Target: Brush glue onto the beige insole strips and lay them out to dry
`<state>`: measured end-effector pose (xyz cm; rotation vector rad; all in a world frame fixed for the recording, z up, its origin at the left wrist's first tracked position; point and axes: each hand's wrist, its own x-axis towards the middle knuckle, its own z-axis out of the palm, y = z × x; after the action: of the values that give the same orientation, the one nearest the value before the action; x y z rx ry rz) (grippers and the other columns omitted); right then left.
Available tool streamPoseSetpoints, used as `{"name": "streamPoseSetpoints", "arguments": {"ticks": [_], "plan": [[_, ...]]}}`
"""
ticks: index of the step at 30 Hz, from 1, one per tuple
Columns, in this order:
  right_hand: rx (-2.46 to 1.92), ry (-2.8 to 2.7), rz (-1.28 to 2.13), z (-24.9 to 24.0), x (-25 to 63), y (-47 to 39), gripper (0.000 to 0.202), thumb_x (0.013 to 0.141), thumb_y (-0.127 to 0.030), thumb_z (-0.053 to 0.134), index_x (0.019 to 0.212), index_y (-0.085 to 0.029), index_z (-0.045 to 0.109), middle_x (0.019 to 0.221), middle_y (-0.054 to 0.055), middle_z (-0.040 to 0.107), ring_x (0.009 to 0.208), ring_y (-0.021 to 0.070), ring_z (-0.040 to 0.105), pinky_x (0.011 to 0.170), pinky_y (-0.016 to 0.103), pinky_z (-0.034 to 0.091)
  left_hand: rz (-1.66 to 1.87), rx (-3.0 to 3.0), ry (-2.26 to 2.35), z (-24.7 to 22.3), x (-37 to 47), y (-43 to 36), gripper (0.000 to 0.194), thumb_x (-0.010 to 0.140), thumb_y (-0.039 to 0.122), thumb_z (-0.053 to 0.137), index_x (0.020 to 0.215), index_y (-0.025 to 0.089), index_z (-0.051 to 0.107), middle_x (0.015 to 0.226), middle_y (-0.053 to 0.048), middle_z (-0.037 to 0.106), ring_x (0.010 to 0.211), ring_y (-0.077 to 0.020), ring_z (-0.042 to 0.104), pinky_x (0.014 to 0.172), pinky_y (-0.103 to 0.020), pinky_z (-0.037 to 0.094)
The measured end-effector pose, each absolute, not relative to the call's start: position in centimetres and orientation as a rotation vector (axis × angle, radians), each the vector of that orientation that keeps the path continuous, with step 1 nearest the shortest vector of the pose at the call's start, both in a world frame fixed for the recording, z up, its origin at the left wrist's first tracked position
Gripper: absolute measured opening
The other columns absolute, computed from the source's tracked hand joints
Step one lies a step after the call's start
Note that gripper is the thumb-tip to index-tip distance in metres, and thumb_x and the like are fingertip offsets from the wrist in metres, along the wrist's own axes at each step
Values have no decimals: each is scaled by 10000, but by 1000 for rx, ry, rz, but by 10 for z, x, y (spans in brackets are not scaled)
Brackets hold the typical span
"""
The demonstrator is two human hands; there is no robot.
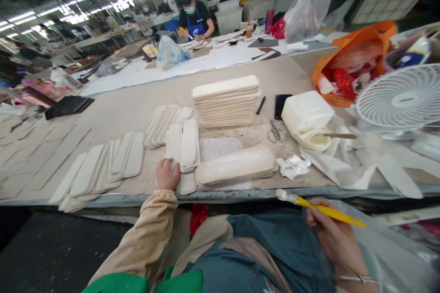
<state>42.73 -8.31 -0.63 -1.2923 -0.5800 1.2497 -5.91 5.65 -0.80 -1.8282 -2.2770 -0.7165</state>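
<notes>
My right hand (335,229) is closed around the yellow handle of a paintbrush (319,207), just off the table's front edge. White residue coats the bristles, which point left. My left hand (167,174) rests on the table, its fingers bent and closed at the lower end of a cream strip (173,142) with rounded corners. Beside that strip lies a small pile of similar strips (189,143). Right of it, a fanned stack of longer pieces (237,165) has a wet-looking, shiny white top. Behind stands a tall, neat stack of cream pieces (225,101).
Overlapping cream pieces (87,169) lie at the left. Towards the right are scissors (277,133), a crumpled white tissue (294,166), a cut white plastic jug (307,112) with a stick in it, an orange bag (357,55) and a white fan (402,98). A co-worker (195,16) sits opposite.
</notes>
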Motion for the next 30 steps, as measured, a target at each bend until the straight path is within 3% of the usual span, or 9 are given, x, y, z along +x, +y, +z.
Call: {"name": "streamPoseSetpoints", "arguments": {"ticks": [12,21,30], "plan": [[-1182,-548,1215,5,423,-83,229,747,-360,736,877,-209,622,544,-19,482,515,115,411,472,241,303,-725,-1838,-2285,-8,-60,58,317,802,363,511,1029,160,596,1098,-164,582,1150,-336,512,1023,-507,400],[-890,-297,1198,28,436,-86,154,750,-373,663,781,-244,585,515,-69,228,452,93,186,397,215,215,-806,-1837,-2276,-13,-63,60,325,787,386,513,1003,157,595,1079,-166,584,1162,-343,504,1034,-522,388],[-813,-261,1271,27,436,-90,218,761,-425,663,778,-214,611,500,-60,285,464,81,222,428,189,260,-1141,-1758,-2185,0,-60,51,360,829,419,499,1063,159,586,1119,-143,591,1171,-288,513,1067,-458,387]]}}
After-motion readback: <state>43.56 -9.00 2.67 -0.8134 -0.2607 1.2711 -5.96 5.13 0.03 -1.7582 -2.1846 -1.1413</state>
